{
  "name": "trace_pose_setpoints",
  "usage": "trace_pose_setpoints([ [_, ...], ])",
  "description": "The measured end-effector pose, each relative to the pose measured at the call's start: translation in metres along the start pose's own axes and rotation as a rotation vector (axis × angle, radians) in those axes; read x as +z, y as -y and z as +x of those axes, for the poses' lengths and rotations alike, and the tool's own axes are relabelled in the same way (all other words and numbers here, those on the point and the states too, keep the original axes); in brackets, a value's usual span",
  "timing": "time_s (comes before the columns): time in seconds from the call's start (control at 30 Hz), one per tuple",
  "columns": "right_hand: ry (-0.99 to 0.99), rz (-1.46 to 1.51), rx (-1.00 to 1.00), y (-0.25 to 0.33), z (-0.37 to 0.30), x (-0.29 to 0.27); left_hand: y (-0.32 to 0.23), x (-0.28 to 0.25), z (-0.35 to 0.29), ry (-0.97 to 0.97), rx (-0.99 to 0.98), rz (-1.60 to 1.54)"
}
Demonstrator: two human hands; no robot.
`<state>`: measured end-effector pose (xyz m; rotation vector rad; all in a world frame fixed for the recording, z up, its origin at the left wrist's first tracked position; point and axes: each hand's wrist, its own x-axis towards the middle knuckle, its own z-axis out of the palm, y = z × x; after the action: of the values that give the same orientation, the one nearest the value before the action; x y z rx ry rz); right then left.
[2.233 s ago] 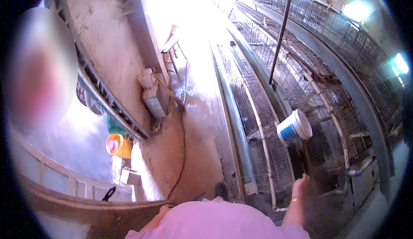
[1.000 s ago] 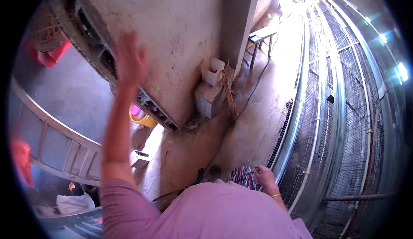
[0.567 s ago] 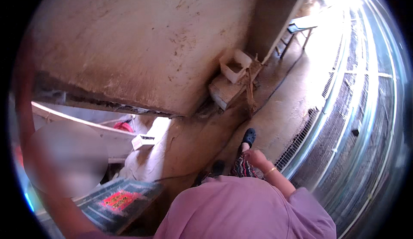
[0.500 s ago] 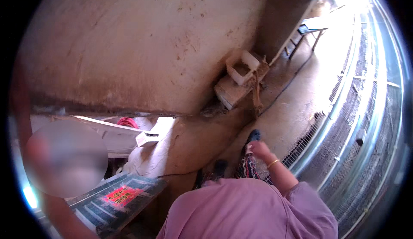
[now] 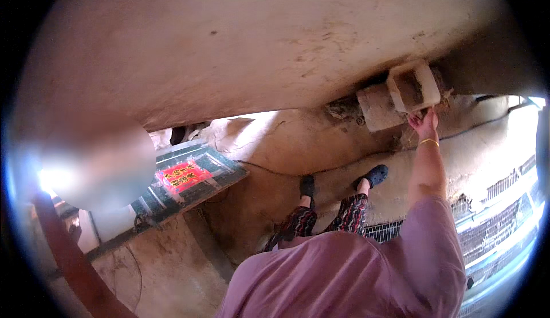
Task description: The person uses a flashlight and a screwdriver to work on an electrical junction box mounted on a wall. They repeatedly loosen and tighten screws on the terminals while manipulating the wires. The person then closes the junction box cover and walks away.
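Observation:
A dirty off-white, box-shaped container (image 5: 431, 86) with an open middle rests tilted against a pale block (image 5: 379, 107) at the foot of the wall. My right hand (image 5: 424, 124) reaches forward to it, fingers curled at its near rim; a yellow bangle circles the wrist. The fingertips are partly hidden, and brown matter shows beside them. On the left, my raised left forearm (image 5: 74, 260) runs up into a blurred round patch, which hides the left hand.
A dark green panel (image 5: 226, 176) with a red paper sheet (image 5: 184, 176) lies to the left. A stained wall (image 5: 229, 60) stands ahead. A cable (image 5: 366, 160) crosses the floor past my dark clogs (image 5: 375, 175). Wire mesh and metal rails (image 5: 492, 226) run along the right.
My right hand has moved from beside my leg out to the container. The view has turned, and my feet now stand apart. My left arm stays raised.

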<state>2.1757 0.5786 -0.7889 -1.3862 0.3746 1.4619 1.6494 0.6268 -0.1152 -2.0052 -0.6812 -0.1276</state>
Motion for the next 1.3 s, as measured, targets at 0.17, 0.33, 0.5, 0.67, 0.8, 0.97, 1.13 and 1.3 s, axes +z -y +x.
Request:
trace_pose_setpoints([
  [0.17,-0.144,0.217,0.059,-0.034,-0.012,-0.018,-0.054,0.005,-0.059,0.228,-0.112,-0.187],
  [0.33,-0.115,0.297,0.416,-0.084,-0.076,-0.062,-0.137,0.013,-0.129,0.493,-0.223,-0.439],
  [0.5,-0.059,0.128,0.570,-0.113,-0.120,-0.091,-0.228,0.020,-0.198,0.795,-0.313,-0.723],
  [0.67,-0.069,0.131,0.423,-0.095,-0.153,-0.141,-0.294,0.043,-0.242,1.126,-0.396,-0.979],
  [0.8,-0.185,0.037,0.262,-0.090,-0.217,-0.187,-0.326,0.096,-0.236,1.271,-0.332,-1.141],
  [0.97,-0.374,-0.397,-0.093,-0.137,-0.375,-0.219,-0.365,0.198,-0.157,1.208,-0.066,-1.295],
  [1.13,-0.314,-0.162,0.023,-0.324,-0.579,-0.204,-0.480,0.211,-0.059,1.156,0.445,-1.503],
  [1.3,-0.762,0.060,0.163,-0.500,-0.612,-0.115,-0.580,0.148,0.006,1.037,1.016,-1.410],
])
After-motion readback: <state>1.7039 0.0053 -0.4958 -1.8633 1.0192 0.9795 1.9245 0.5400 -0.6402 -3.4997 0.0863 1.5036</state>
